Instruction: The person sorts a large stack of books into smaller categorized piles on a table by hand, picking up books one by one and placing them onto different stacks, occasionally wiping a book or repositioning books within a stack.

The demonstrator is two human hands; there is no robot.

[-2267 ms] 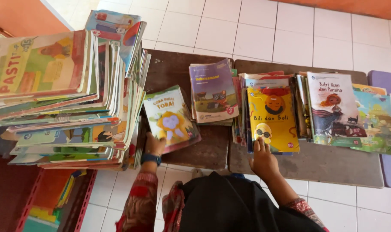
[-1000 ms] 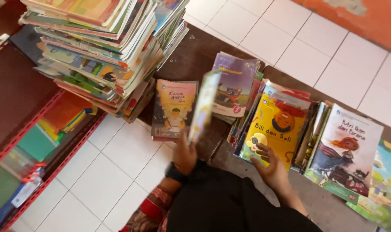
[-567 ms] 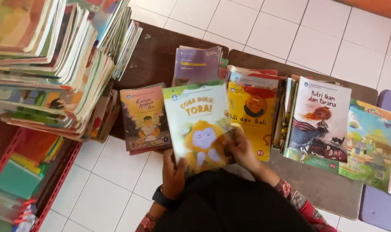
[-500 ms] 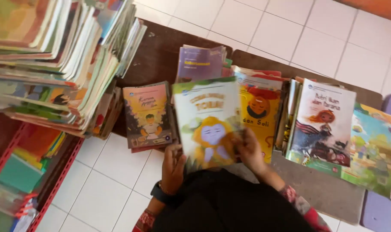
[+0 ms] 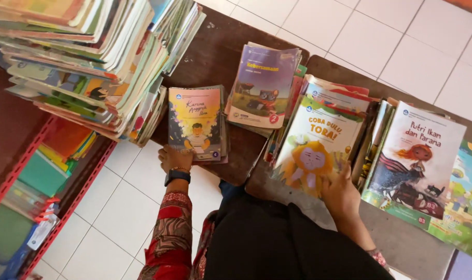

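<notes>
While both hands (image 5: 257,179) rest open on book piles, a tall stack (image 5: 91,62) crowds the left.

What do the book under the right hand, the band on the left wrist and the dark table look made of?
Book with the yellow figure: paper, the thin cover slightly glossy and soft-looking. Wrist band: black and matte, probably rubber or plastic; I can't tell which. Dark table: likely wood or a laminate, dull brown, scuffed and speckled. Right hand rests on the book; left hand touches the orange-covered book.

Head camera, steep downward, close over bench (image 5: 215,57)
</notes>
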